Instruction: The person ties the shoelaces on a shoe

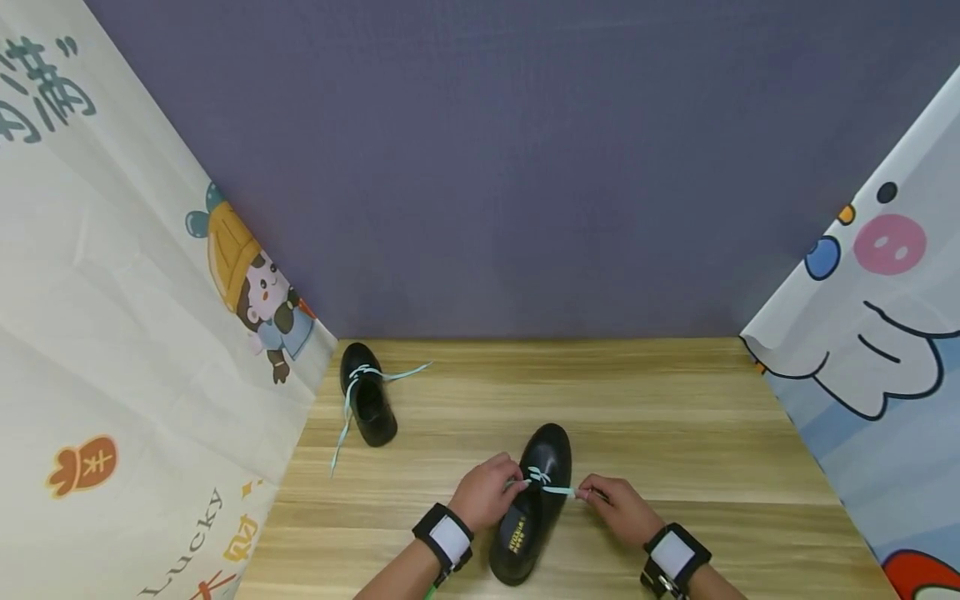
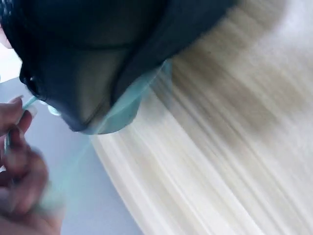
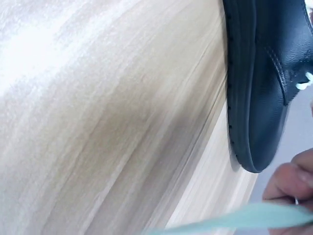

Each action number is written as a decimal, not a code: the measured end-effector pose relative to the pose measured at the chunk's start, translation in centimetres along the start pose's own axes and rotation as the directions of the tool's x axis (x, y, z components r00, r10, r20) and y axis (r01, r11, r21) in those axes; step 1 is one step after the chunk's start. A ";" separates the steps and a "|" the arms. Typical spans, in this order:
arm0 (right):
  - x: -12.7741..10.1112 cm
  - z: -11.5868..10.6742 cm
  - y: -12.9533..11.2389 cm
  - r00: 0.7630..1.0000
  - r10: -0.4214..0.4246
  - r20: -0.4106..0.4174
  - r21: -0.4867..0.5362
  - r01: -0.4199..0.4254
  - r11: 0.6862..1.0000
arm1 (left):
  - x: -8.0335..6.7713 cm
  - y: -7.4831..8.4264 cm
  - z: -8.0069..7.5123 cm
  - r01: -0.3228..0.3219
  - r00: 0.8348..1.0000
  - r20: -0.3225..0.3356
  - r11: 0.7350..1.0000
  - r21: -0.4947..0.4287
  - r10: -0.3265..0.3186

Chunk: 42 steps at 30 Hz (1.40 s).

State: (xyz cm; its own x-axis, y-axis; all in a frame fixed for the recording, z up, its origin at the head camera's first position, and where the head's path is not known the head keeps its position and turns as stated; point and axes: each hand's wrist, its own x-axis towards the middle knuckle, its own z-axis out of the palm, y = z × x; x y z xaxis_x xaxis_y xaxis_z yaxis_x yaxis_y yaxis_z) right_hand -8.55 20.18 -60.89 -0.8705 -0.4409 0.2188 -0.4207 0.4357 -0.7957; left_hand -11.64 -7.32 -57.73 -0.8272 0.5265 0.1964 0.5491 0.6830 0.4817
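A black lace-up shoe rests on the wooden surface between my hands, its toe pointing away. A pale mint shoelace threads its eyelets. My left hand pinches one lace end close to the shoe's left side. To the right of the shoe, my right hand pinches the other end, and that stretch runs straight across the opening. The left wrist view shows the left fingers blurred, with lace between them. In the right wrist view a loose lace tail trails from the right fingers.
A second black shoe stands at the back left, its mint laces hanging loose to both sides. A purple-grey wall rises behind the wooden surface. Printed white cloths border it on the left and right.
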 end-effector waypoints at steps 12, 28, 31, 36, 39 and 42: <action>-0.2 0.2 1.2 0.999 0.042 0.025 -0.009 -0.042 0.999 | 0.4 -1.9 -0.2 0.052 0.984 0.174 0.998 -0.040 -0.045; -0.8 0.0 1.6 0.992 0.056 0.111 0.058 -0.063 0.996 | -1.2 -1.7 1.7 -0.085 0.975 0.191 0.984 -0.159 0.115; -1.0 -0.4 1.9 0.995 0.025 0.101 0.045 -0.029 0.999 | -0.9 -1.9 1.2 -0.055 0.979 0.189 0.989 -0.137 0.081; -1.1 -1.0 2.2 0.996 0.000 0.093 0.056 -0.005 0.998 | -0.8 -2.1 1.0 -0.044 0.976 0.205 0.990 -0.131 0.071; -1.2 -1.2 2.2 0.993 0.030 0.118 0.079 -0.040 0.996 | -0.9 -2.2 0.8 -0.038 0.977 0.205 0.991 -0.126 0.063; -1.3 -1.3 2.3 0.989 0.060 0.132 0.086 -0.072 0.994 | -1.1 -2.3 0.4 -0.035 0.978 0.201 0.992 -0.123 0.059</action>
State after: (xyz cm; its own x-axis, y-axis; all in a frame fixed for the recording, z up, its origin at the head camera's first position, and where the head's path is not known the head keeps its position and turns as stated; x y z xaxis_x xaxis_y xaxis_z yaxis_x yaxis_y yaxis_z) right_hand -8.77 22.75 -62.30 -0.8527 -0.5139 0.0938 -0.3336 0.3975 -0.8548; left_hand -11.98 -9.23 -59.43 -0.7523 0.6571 0.0485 0.5586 0.5970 0.5758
